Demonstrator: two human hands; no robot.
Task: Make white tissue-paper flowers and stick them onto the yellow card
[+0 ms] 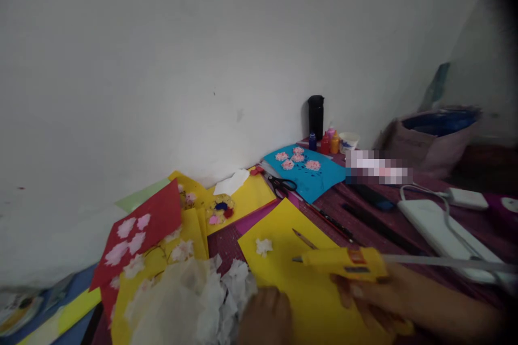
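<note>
My right hand is closed around a yellow glue gun whose nozzle points left over a yellow paper sheet. A small white paper flower lies on that sheet just left of the nozzle. My left hand rests at the sheet's lower left edge beside crumpled white tissue; its fingers are blurred and mostly cut off by the frame. A pencil lies on the sheet above the gun.
A red sheet with pink flowers, a blue sheet with flowers, scissors, small paint bottles, a black flask, a white power bank with cable and a bag lie around. A white wall stands behind.
</note>
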